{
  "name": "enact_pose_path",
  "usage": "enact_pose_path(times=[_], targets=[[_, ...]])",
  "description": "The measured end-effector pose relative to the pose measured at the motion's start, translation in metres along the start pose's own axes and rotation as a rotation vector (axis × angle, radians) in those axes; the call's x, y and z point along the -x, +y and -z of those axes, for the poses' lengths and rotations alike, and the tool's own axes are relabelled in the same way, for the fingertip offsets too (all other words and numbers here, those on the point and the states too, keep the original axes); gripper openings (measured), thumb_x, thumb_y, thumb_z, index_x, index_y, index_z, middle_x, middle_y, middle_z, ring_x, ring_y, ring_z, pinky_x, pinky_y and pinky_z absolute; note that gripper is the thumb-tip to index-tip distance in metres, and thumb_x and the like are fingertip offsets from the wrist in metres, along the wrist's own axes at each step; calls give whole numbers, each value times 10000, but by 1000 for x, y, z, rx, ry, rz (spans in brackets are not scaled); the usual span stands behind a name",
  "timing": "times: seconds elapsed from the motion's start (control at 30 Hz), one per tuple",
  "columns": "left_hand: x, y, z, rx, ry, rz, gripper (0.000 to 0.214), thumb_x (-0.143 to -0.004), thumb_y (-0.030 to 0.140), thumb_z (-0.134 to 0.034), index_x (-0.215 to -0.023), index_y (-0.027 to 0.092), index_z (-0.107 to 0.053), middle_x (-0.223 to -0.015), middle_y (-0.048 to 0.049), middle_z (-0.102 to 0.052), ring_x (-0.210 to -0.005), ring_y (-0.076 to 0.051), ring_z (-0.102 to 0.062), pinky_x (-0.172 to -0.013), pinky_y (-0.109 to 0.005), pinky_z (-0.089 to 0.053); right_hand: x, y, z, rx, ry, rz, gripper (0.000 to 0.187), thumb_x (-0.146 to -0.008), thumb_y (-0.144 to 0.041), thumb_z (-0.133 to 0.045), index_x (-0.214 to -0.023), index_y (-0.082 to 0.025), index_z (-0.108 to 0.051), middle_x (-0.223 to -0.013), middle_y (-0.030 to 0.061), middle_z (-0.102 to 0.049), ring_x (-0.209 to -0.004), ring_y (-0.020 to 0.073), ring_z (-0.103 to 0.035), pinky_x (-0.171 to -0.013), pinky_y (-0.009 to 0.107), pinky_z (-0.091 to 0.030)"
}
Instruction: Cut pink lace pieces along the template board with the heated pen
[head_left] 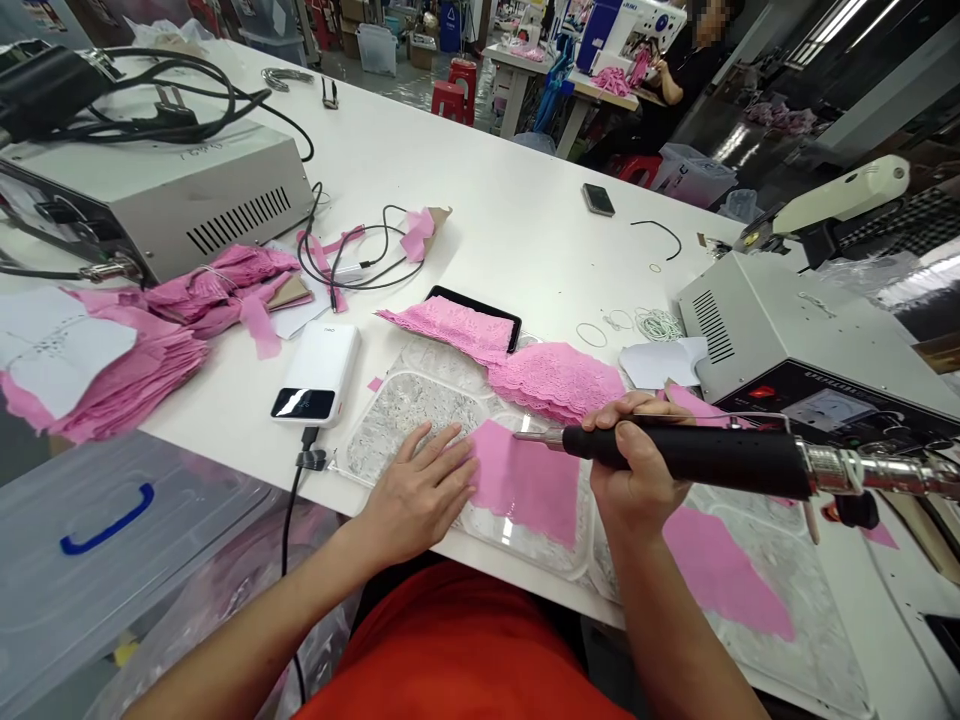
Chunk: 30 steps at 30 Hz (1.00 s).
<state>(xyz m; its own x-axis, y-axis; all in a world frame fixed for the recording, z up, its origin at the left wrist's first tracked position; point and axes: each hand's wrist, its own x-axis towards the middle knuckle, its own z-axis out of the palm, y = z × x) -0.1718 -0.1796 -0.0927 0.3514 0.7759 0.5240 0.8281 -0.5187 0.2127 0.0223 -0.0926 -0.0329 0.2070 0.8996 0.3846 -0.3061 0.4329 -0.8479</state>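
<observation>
My right hand (637, 460) is wrapped round the black handle of an ultrasonic cutter (690, 455), whose thin metal tip points left. That tip is at the upper part of a pink fabric piece (525, 490) on a clear plastic sheet (397, 420). With fingers stretched flat, my left hand (424, 490) rests on the sheet and touches the left edge of the fabric. Behind the piece lies a stack of pink lace (559, 380), partly over a dark tablet (480, 310). A second pink piece (727, 575) lies right of my right forearm.
A white power bank (319, 375) with a cable stands left of the sheet. Metal control boxes (210, 200) flank the table, one at right (810, 350). Pink fabric bundles (135, 350) lie at left. A phone (598, 199) lies farther back; a person sits at a sewing machine (630, 40).
</observation>
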Motion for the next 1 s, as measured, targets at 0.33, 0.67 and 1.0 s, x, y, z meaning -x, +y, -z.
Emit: enact_pose_path(times=[0.33,0.67,1.0], targets=[[0,1,1,-3,6,-1,206,-905,184,-522,-1074,159,-638,-1178,-85,-658,-1220,-272,-526,-1062,-487,-369,0,0,1,57,3,10,163,-661,-168,-631,-764,-211,-512,-778,-26,-499,-607,108,-515,-591,325,-484],[11,3,11,14,48,-32,205,-891,179,-548,-1078,147,-625,-1141,-80,-677,-1187,-254,-555,-1072,-463,-360,1,-4,-5,27,-9,40,159,-658,-128,-613,-769,-202,-527,-775,-23,-510,-613,105,-520,-593,311,-482],[33,-4,18,41,100,7,244,-884,154,-543,-1120,145,-605,-1132,-87,-681,-1187,-253,-558,-1031,-437,-409,14,6,-30,-34,-141,-12,155,-692,-122,-614,-795,-212,-543,-784,-30,-531,-618,101,-535,-597,314,-498]])
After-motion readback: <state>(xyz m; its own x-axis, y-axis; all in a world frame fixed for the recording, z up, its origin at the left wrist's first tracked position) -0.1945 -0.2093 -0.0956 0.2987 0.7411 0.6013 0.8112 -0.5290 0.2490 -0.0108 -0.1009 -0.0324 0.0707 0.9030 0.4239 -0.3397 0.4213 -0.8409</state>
